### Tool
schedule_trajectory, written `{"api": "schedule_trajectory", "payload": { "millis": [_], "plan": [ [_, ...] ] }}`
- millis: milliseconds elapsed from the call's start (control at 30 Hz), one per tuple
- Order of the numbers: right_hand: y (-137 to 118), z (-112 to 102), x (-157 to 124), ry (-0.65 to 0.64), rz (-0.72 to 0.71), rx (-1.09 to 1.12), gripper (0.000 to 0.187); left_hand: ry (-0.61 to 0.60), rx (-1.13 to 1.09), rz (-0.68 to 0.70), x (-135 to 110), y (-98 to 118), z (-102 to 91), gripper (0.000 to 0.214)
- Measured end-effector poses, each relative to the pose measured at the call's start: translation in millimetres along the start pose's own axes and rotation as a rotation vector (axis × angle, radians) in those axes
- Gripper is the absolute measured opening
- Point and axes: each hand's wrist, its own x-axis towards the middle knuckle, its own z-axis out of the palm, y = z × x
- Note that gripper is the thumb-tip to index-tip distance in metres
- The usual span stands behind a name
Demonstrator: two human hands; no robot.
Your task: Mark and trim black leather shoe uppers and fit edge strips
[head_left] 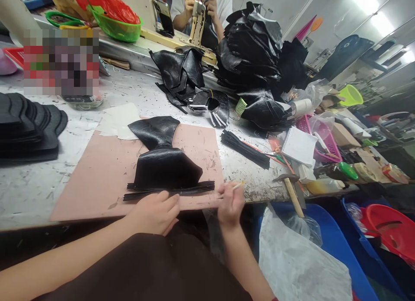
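My left hand rests at the front edge of a pink board, fingers extended and slightly bent, beside black strips. The strips lie along the board's front, one bundle behind another. Just behind them is a folded black leather piece, and a second black leather piece lies farther back. My right hand is closed around a thin pale stick at the board's right corner. Motion blur hides the stick's exact kind; its end looks yellowish.
Dark stacked pieces stand left. A tall pile of black leather rises at the back, near a person's hands at a machine. More black strips, a notebook and a hammer lie right. Blue bins stand below.
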Motion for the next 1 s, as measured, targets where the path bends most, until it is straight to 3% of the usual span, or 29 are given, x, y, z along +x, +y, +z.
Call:
{"api": "schedule_trajectory", "payload": {
  "millis": [33, 100, 133, 200, 300, 367, 433, 533, 600, 700, 833, 1000],
  "plan": [
    [11, -9, 8, -0.007, 0.084, -0.16, 0.026, 0.022, -0.002, 0.004, 2, 0, -2.3, 0.012],
    [31, -24, 20, -0.141, 0.15, -0.513, 0.031, 0.066, -0.009, 0.002, 5, 3, -6.6, 0.009],
    [38, -28, 24, -0.192, 0.097, -0.619, 0.032, 0.092, -0.011, 0.003, 5, 4, -7.9, 0.009],
    [42, -29, 25, -0.102, -0.154, -0.681, 0.035, 0.156, -0.012, 0.003, 5, 7, -8.3, 0.01],
    [18, -13, 10, 0.034, -0.557, -0.438, 0.024, 0.29, 0.01, -0.012, 4, 9, -5.2, 0.006],
    [-10, 4, -6, -0.033, -0.753, -0.188, 0.018, 0.4, 0.024, 0.015, 3, 9, -3.9, 0.009],
    [-37, 21, -21, -0.114, -0.844, -0.026, 0.017, 0.534, 0.006, 0.066, -1, 6, -5.6, 0.016],
    [-59, 43, -34, -0.16, -0.859, 0.015, 0.021, 0.684, -0.075, 0.057, -15, -4, -14.0, 0.02],
    [-63, 54, -39, -0.179, -0.878, -0.02, 0.026, 0.627, -0.106, -0.029, -28, -12, -20.0, 0.017],
    [-61, 65, -46, -0.241, -0.891, -0.051, 0.036, 0.415, -0.118, -0.094, -44, -20, -19.6, 0.015],
    [-61, 71, -51, -0.32, -0.821, -0.054, 0.042, 0.184, -0.137, -0.172, -53, -22, -4.1, 0.039],
    [-66, 56, -43, -0.346, -0.726, -0.099, 0.043, 0.086, -0.113, -0.186, -54, -21, -2.1, 0.034]
  ]
}}
